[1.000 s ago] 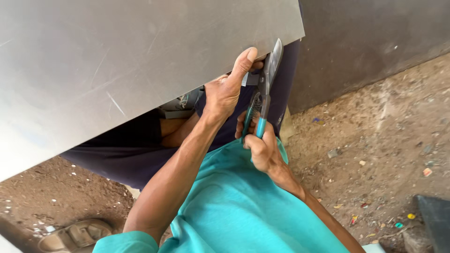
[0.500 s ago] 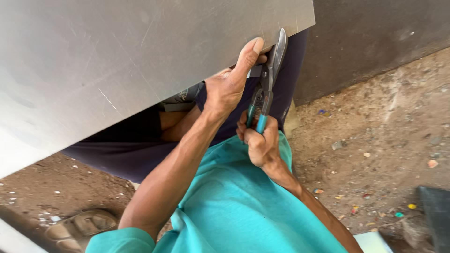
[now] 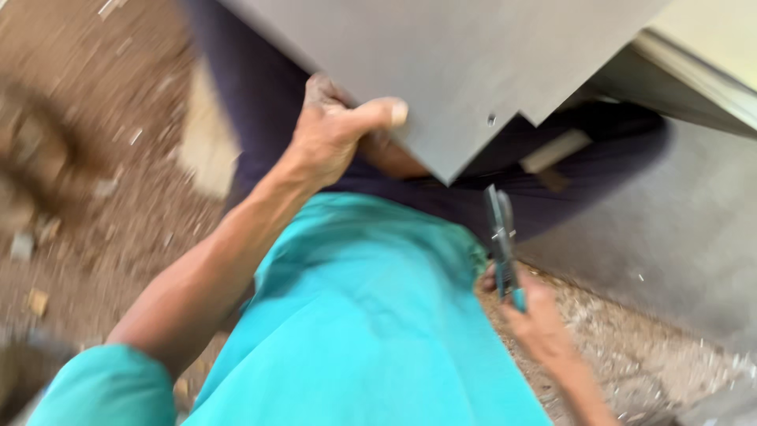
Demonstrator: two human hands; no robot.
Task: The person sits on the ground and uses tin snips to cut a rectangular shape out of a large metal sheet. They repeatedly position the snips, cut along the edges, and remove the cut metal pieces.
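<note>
Over dirt ground (image 3: 95,158), left hand (image 3: 331,138) grips sheet (image 3: 457,71); snips (image 3: 501,237) apart.

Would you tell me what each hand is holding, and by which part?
Left hand grips the grey metal sheet at its lower edge; right hand holds the snips by their handles.

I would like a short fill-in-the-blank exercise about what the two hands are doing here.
1. The left hand grips the edge of a grey metal ____.
2. The right hand holds tin snips, which are ____ from the sheet.
3. The person's shirt is ____.

Missing words: sheet; apart; turquoise
</note>
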